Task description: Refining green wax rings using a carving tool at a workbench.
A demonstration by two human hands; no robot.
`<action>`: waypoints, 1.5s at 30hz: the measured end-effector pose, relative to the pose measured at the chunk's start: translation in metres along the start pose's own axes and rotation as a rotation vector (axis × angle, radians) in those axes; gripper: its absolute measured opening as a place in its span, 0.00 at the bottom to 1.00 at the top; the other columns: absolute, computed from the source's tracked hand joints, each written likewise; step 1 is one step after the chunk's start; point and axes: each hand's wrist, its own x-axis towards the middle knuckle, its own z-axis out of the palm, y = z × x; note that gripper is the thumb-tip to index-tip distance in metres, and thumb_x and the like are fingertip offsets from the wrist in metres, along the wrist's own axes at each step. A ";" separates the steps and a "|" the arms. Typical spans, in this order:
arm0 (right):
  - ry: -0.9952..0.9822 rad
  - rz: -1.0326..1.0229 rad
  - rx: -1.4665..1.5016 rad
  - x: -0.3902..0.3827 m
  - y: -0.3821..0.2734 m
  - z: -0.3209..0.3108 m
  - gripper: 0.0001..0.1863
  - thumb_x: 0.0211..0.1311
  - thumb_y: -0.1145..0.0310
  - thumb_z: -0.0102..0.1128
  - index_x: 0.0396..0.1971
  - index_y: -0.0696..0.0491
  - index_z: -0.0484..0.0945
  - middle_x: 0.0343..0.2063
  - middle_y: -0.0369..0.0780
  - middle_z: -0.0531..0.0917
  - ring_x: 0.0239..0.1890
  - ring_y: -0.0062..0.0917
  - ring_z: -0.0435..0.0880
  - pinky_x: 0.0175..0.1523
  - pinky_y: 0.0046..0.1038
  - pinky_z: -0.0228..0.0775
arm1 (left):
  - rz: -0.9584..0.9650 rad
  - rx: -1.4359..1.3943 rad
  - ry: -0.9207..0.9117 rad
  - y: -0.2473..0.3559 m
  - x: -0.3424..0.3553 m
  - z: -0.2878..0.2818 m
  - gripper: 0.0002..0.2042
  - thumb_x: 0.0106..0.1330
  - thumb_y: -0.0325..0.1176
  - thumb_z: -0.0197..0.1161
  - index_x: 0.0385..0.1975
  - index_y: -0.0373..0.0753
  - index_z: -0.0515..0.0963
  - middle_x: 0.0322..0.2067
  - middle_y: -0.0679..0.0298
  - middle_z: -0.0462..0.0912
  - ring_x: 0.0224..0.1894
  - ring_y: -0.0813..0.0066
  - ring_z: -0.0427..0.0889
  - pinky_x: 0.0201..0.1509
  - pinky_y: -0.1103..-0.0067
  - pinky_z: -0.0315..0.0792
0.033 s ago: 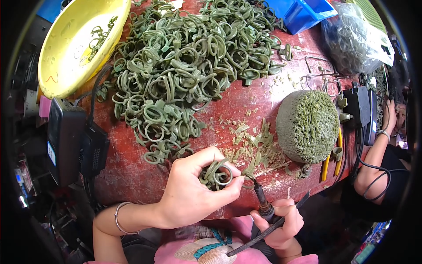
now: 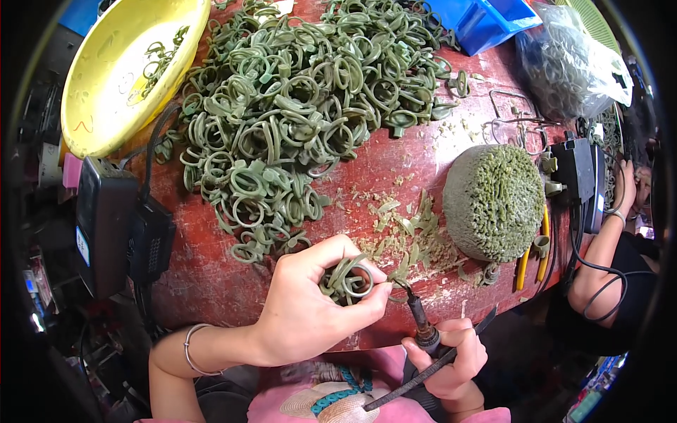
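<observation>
My left hand [image 2: 300, 303] is closed around several green wax-like rings [image 2: 347, 280]. They sit bunched in the curl of its fingers, while thumb and forefinger meet at a small green piece [image 2: 400, 271] beyond them. In my right hand [image 2: 455, 359] is a soldering-iron-like pen [image 2: 421, 321] with a dark shank. Its thin bent tip reaches up to the left fingertips, at or very near the green piece; contact is not clear. A long dark file [image 2: 430, 374] also lies in the right hand, slanting across the pen. A big heap of similar rings [image 2: 303, 106] covers the table beyond.
Green shavings [image 2: 416, 233] litter the red table [image 2: 204, 282] beside a round, rough-topped green block [image 2: 486, 204]. Yellow-handled pliers [image 2: 522, 268] lie to its right. A yellow basin [image 2: 92, 92], black power boxes [image 2: 106, 225], a blue bin [image 2: 486, 28] and a bag of rings [image 2: 564, 70] stand around. Another person's arm [image 2: 599, 261] is at right.
</observation>
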 end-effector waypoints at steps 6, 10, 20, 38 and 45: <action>0.013 -0.028 0.035 -0.001 0.004 0.000 0.24 0.38 0.65 0.72 0.24 0.60 0.63 0.15 0.42 0.72 0.14 0.28 0.71 0.19 0.24 0.62 | -0.042 -0.004 -0.041 0.003 0.001 -0.001 0.06 0.49 0.18 0.62 0.23 0.34 0.72 0.23 0.64 0.77 0.22 0.86 0.73 0.24 0.88 0.67; 0.014 -0.028 0.016 0.002 0.000 0.000 0.24 0.37 0.65 0.72 0.24 0.59 0.63 0.16 0.42 0.72 0.15 0.28 0.71 0.19 0.24 0.62 | -0.029 0.006 -0.043 0.003 0.001 -0.003 0.06 0.49 0.17 0.62 0.23 0.33 0.71 0.23 0.63 0.77 0.21 0.85 0.74 0.22 0.87 0.67; -0.023 -0.007 -0.002 0.002 0.000 -0.001 0.24 0.37 0.64 0.72 0.24 0.58 0.63 0.16 0.42 0.72 0.15 0.28 0.72 0.20 0.24 0.63 | -0.057 -0.032 -0.038 0.002 0.001 -0.002 0.06 0.49 0.17 0.61 0.23 0.33 0.71 0.23 0.62 0.77 0.20 0.85 0.74 0.21 0.87 0.68; 0.092 0.045 0.300 -0.002 0.011 0.001 0.22 0.40 0.66 0.69 0.23 0.58 0.61 0.15 0.42 0.72 0.16 0.21 0.69 0.22 0.20 0.60 | -0.081 -0.041 -0.036 0.007 0.000 -0.001 0.05 0.49 0.18 0.62 0.24 0.33 0.73 0.23 0.65 0.77 0.21 0.86 0.73 0.23 0.87 0.67; 0.073 0.132 0.435 0.003 0.009 -0.001 0.19 0.40 0.68 0.67 0.21 0.58 0.62 0.13 0.38 0.71 0.16 0.17 0.67 0.21 0.18 0.57 | 0.109 0.094 -0.018 -0.001 0.002 0.000 0.05 0.50 0.21 0.63 0.25 0.34 0.75 0.24 0.66 0.77 0.25 0.86 0.73 0.28 0.86 0.68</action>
